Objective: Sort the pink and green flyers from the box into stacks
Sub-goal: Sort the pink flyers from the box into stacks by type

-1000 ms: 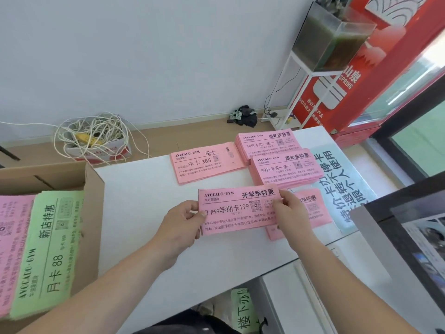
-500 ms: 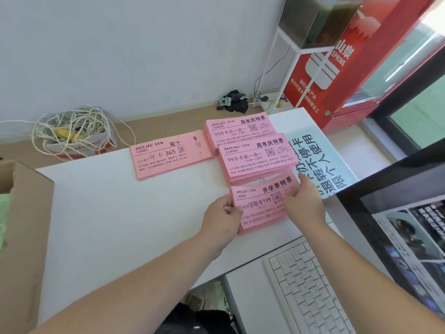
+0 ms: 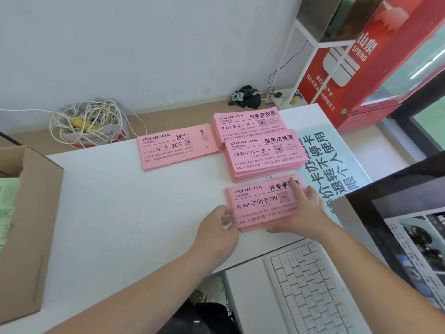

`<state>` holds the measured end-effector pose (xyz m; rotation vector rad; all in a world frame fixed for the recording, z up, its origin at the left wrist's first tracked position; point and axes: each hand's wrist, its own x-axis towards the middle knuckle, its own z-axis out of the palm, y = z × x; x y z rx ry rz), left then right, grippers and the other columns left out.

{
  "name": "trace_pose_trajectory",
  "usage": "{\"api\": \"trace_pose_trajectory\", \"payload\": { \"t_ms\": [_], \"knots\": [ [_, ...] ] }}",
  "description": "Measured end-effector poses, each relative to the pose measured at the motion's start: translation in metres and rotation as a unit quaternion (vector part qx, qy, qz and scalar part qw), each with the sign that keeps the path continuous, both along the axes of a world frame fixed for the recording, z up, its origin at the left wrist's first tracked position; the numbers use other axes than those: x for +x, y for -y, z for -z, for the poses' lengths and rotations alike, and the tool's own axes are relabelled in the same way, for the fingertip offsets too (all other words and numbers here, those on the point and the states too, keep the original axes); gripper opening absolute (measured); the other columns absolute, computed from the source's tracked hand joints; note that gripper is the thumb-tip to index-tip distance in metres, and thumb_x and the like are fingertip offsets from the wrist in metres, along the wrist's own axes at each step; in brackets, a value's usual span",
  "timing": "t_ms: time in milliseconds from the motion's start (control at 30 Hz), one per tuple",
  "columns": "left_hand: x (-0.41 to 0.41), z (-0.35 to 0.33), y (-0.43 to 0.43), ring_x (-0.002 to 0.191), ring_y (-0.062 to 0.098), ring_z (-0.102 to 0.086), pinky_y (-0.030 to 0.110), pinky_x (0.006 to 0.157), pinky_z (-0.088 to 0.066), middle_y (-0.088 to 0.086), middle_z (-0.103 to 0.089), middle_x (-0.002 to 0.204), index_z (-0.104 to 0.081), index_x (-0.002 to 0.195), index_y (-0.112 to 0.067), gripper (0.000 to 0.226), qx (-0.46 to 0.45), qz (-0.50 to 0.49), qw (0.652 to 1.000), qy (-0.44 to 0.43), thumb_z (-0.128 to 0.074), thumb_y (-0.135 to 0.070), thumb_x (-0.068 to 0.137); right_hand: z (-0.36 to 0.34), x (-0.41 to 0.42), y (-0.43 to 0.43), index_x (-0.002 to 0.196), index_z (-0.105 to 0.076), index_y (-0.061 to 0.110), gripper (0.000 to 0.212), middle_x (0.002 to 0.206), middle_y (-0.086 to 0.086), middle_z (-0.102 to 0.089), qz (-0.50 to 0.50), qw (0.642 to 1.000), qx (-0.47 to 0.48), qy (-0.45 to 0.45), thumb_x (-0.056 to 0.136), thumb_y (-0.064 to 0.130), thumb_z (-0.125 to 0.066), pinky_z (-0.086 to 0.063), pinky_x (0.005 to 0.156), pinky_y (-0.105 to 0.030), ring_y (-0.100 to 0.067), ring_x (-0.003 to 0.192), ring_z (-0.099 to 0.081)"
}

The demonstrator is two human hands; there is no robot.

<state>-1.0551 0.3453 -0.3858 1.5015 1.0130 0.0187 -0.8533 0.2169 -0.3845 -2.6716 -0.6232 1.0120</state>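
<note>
Near stack (image 3: 261, 206) of pink flyers: near right on table (image 3: 120, 213), just near of thicker stack (image 3: 265, 155) | left hand (image 3: 216, 235) pinches its left edge; right hand (image 3: 303, 213) presses straight fingers (image 3: 297, 189) on its right end | risk: uneven squeeze may skew sheets or push them onto keyboard (image 3: 313, 285).

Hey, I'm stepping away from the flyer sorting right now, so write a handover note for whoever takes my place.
Left hand: fingers curled against the left edge of the near pink stack; whether it pinches is unclear.
Right hand: fingers flat on that stack's right end.
Table: also the 365 stack, middle 99 stack and far 99 stack.
Box, at the left, holds green flyers.
Done: four pink stacks.
Left: no green stack on the table yet.
</note>
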Motion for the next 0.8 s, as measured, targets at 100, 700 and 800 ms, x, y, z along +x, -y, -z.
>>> {"api": "trace_pose_trajectory", "payload": {
  "t_ms": [100,700,800],
  "knots": [
    [0.005,0.004,0.007,0.114,0.0,-0.061,0.021,0.099,-0.049,-0.009,-0.068,0.124,-0.058,0.129,-0.023,0.038,-0.02,-0.016,1.0,0.004,-0.057,-0.008,0.095,0.003,-0.001,-0.001,0.158,0.002,0.048,0.15,0.154,0.002,-0.014,-0.033,0.999,-0.021,0.034,0.043,0.065,-0.092,-0.022,0.123,-0.053,-0.026,0.146,-0.008],
    [0.03,0.036,-0.033,0.149,0.023,-0.009,0.042,0.123,-0.014,0.001,-0.011,0.166,-0.009,0.16,-0.03,0.121,0.374,0.326,0.864,-0.083,-0.077,-0.065,0.066,-0.001,-0.003,-0.023,0.156,0.006,0.049,0.155,0.148,-0.005,-0.022,-0.073,0.987,-0.071,0.122,0.038,0.064,-0.094,-0.046,0.1,-0.049,-0.03,0.135,-0.024],
    [0.028,0.041,-0.033,0.144,0.019,-0.016,0.038,0.12,-0.018,-0.006,-0.021,0.162,-0.019,0.159,-0.031,0.115,0.375,0.298,0.875,-0.061,-0.078,-0.063,0.066,0.0,-0.004,-0.012,0.154,0.005,0.056,0.151,0.156,-0.003,-0.015,-0.072,0.991,-0.033,0.11,0.039,0.066,-0.092,-0.043,0.103,-0.05,-0.029,0.139,-0.015]
  ]
}}
